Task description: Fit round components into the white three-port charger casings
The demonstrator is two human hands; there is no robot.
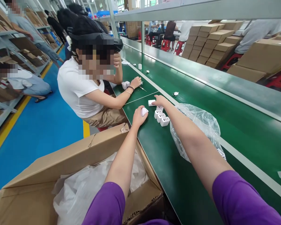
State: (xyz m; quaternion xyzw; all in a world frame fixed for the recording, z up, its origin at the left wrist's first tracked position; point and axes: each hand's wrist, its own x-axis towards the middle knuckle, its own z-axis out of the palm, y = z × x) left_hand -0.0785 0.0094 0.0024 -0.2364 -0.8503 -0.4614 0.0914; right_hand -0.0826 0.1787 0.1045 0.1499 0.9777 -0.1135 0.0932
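My left hand (137,118) is closed around a white charger block (144,111) above the green bench, near its left edge. Farther forward, my right hand (161,100) pinches another white charger (151,102) between thumb and fingers at the bench surface. Between my forearms, several white chargers (164,121) stand in a close group, dark port slots showing on their top faces. One of that group lies partly under my right hand. A clear plastic bag (196,117) rests on the bench behind my right forearm, which covers part of it.
An open cardboard box (67,162) with white plastic lining (84,184) stands below my left arm. To the left sits a co-worker (79,90), hand on the bench near white chargers (125,84). Small white parts (175,93) lie farther along. A metal rail (201,12) crosses above.
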